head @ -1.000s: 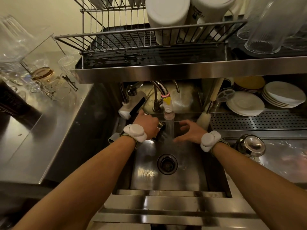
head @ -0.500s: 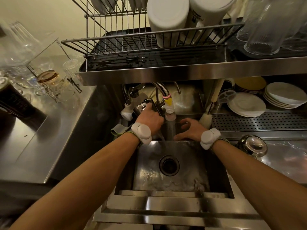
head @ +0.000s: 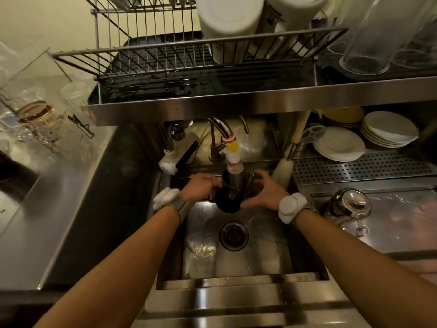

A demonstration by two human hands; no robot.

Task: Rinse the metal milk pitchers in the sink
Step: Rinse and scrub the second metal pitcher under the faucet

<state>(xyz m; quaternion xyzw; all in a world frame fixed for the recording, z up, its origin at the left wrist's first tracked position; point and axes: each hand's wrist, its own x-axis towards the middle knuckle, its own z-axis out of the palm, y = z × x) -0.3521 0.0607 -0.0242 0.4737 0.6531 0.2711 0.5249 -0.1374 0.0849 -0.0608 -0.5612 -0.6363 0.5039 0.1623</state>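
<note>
The left hand (head: 201,188) and the right hand (head: 266,193) are gripping the metal pitcher (head: 227,199), one curled round each side. They are holding it under the tap (head: 233,157) at the back edge of the sink (head: 268,253), and water is pouring in.

Steel counter (head: 59,209), left, bearing clear glasses (head: 35,119); sink (head: 236,282) set between counters; upper shelf (head: 260,104) carrying wire dish rack (head: 165,50) and upturned tumblers (head: 364,43); perforated drainboard (head: 369,168) holding stacked plates (head: 338,144); right counter (head: 402,230) with lidded metal pot (head: 347,205).
</note>
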